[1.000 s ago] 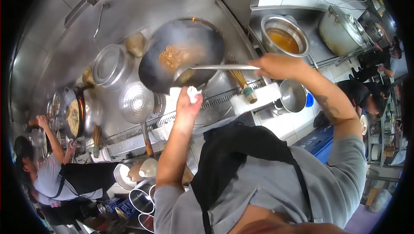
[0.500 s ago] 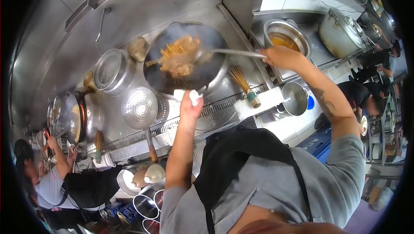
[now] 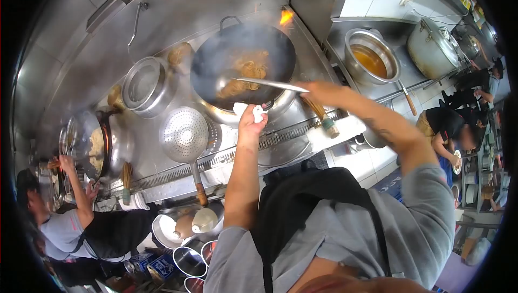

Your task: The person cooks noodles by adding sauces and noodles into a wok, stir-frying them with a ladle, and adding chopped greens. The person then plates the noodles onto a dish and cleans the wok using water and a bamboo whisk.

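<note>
Black round wok [image 3: 208,58], long metal ladle [image 3: 264,82]

Steel worktop [image 3: 141,144] | black wok [image 3: 215,50] | round metal pot [image 3: 142,85], left of wok | perforated strainer [image 3: 184,133] nearer the front, wooden handle [image 3: 201,193] pointing outward

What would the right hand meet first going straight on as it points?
Probably the wok, at its right rim, along the line of the ladle in the right hand. Depth is unclear; the hand may pass above.
</note>
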Demonstrator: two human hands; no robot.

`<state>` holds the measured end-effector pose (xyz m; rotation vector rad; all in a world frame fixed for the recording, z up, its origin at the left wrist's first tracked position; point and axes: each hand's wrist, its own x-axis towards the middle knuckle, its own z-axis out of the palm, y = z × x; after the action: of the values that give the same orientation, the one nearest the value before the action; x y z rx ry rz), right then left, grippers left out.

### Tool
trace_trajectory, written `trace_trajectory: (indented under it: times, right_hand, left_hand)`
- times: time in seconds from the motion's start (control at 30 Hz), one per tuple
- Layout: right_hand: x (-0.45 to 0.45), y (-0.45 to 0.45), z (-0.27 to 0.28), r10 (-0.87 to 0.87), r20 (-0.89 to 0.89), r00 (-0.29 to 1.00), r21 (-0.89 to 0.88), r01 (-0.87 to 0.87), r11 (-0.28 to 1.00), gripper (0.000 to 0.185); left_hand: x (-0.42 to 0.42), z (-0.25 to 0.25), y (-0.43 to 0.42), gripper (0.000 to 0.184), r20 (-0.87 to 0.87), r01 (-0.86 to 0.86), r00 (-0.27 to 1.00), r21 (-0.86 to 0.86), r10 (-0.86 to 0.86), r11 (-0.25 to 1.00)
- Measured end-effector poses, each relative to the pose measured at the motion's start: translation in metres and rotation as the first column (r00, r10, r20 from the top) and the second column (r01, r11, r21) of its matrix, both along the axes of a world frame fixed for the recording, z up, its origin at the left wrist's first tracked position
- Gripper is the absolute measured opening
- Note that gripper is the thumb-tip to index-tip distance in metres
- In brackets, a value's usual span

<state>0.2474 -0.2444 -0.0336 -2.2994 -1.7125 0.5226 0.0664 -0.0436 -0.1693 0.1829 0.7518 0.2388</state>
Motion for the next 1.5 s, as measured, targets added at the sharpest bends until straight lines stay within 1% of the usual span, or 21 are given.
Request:
trace_trajectory:
  times: [0.13, 0.17, 0.2, 0.33, 0.43, 0.53, 0.6, 0.67, 0.7, 0.73, 0.8, 0.83, 0.93, 0.97, 1.03, 1.07, 1.1, 1.2, 1.33, 1.43, 1.5]
  right_hand:
    - [0.017, -0.045, 0.061, 0.108, 0.473, 0.875, -0.091, -0.073, 0.993, 0.042]
    - [0.01, -0.048, 0.064, 0.11, 0.52, 0.847, -0.043, -0.103, 0.994, 0.041]
    - [0.012, -0.049, 0.071, 0.102, 0.584, 0.806, 0.015, -0.136, 0.991, 0.041]
    - [0.016, -0.082, 0.079, 0.186, 0.322, 0.928, 0.196, -0.258, 0.946, 0.036]
    - [0.016, -0.097, 0.094, 0.304, -0.015, 0.952, 0.178, -0.297, 0.938, 0.034]
    - [0.008, -0.113, 0.151, 0.042, -0.353, 0.935, -0.332, -0.167, 0.928, 0.032]
    - [0.027, -0.102, 0.128, 0.07, -0.302, 0.951, -0.341, -0.176, 0.923, 0.026]
    - [0.027, -0.078, 0.108, -0.03, -0.147, 0.989, -0.417, -0.034, 0.908, 0.025]
    - [0.038, -0.068, 0.064, 0.054, -0.083, 0.995, -0.224, -0.071, 0.972, 0.026]
    - [0.047, -0.062, 0.031, 0.112, 0.007, 0.994, -0.019, -0.112, 0.994, 0.027]
    - [0.029, -0.064, 0.037, -0.014, -0.003, 1.0, -0.063, 0.014, 0.998, 0.028]
    - [0.034, -0.07, 0.033, 0.101, 0.096, 0.99, 0.02, -0.104, 0.994, 0.028]
    - [0.043, -0.078, 0.073, 0.105, -0.087, 0.991, -0.21, -0.121, 0.97, 0.028]
    - [0.021, -0.078, 0.114, -0.046, -0.093, 0.995, -0.385, 0.006, 0.923, 0.029]
    - [0.046, -0.059, 0.072, 0.034, 0.003, 0.999, -0.279, -0.032, 0.96, 0.029]
    - [0.053, -0.056, 0.056, 0.064, 0.052, 0.997, -0.226, -0.051, 0.973, 0.029]
    - [0.036, -0.055, 0.053, 0.05, 0.246, 0.968, -0.158, -0.011, 0.987, 0.026]
    - [-0.014, -0.076, 0.069, -0.104, 0.32, 0.942, -0.017, 0.115, 0.993, 0.028]
    - [-0.026, -0.085, 0.117, 0.055, 0.085, 0.995, -0.266, -0.03, 0.963, 0.033]
    - [-0.013, -0.061, 0.066, 0.053, 0.159, 0.986, -0.15, -0.029, 0.988, 0.028]
    - [-0.039, -0.053, 0.063, -0.053, 0.238, 0.97, -0.154, 0.091, 0.984, 0.027]
  left_hand:
    - [-0.011, 0.015, -0.019, 0.006, 0.132, -0.126, 0.984, 0.045, 0.119, 0.991]
    - [-0.024, 0.033, -0.044, 0.009, 0.226, -0.164, 0.968, 0.245, 0.108, 0.956]
    - [-0.028, 0.042, -0.05, 0.013, 0.095, -0.142, 0.986, 0.071, 0.135, 0.987]
    - [-0.054, 0.112, -0.091, 0.012, 0.04, -0.121, 0.992, 0.018, 0.12, 0.992]
    - [-0.045, 0.088, -0.075, 0.01, 0.322, -0.124, 0.946, 0.465, -0.038, 0.876]
    - [-0.052, 0.13, -0.112, 0.011, -0.015, -0.087, 0.996, 0.046, 0.088, 0.995]
    - [-0.048, 0.134, -0.113, 0.012, -0.046, -0.182, 0.982, 0.024, 0.183, 0.983]
    - [-0.037, 0.091, -0.076, 0.011, 0.106, -0.045, 0.993, -0.063, 0.052, 0.997]
    - [-0.041, 0.097, -0.104, 0.011, 0.19, -0.21, 0.964, 0.103, 0.188, 0.972]
    - [-0.053, 0.039, -0.116, 0.012, 0.081, -0.116, 0.993, 0.545, 0.086, 0.83]
    - [-0.081, -0.009, -0.141, 0.015, 0.235, -0.018, 0.972, 0.173, -0.023, 0.985]
    - [-0.082, 0.016, -0.153, 0.015, 0.145, -0.035, 0.989, 0.155, 0.013, 0.987]
    - [-0.075, 0.095, -0.166, 0.013, -0.14, -0.121, 0.98, 0.126, 0.138, 0.985]
    - [-0.072, 0.068, -0.124, 0.01, 0.063, -0.095, 0.994, 0.017, 0.093, 0.995]
    - [-0.043, 0.07, -0.073, 0.004, 0.213, -0.095, 0.974, 0.054, 0.081, 0.994]
    - [-0.035, 0.054, -0.069, 0.008, 0.155, -0.1, 0.984, 0.102, 0.084, 0.99]
    - [-0.046, 0.015, -0.086, 0.009, 0.027, -0.079, 0.996, 0.641, 0.08, 0.764]
    - [-0.093, -0.001, -0.14, 0.017, 0.032, -0.013, 0.999, 0.178, 0.008, 0.984]
    - [-0.093, 0.081, -0.13, 0.016, -0.136, -0.092, 0.986, 0.07, 0.101, 0.993]
    - [-0.061, 0.034, -0.057, 0.017, 0.228, -0.021, 0.971, 0.365, -0.068, 0.931]
    - [-0.07, 0.018, -0.089, 0.014, 0.097, -0.024, 0.995, 0.21, 0.003, 0.977]
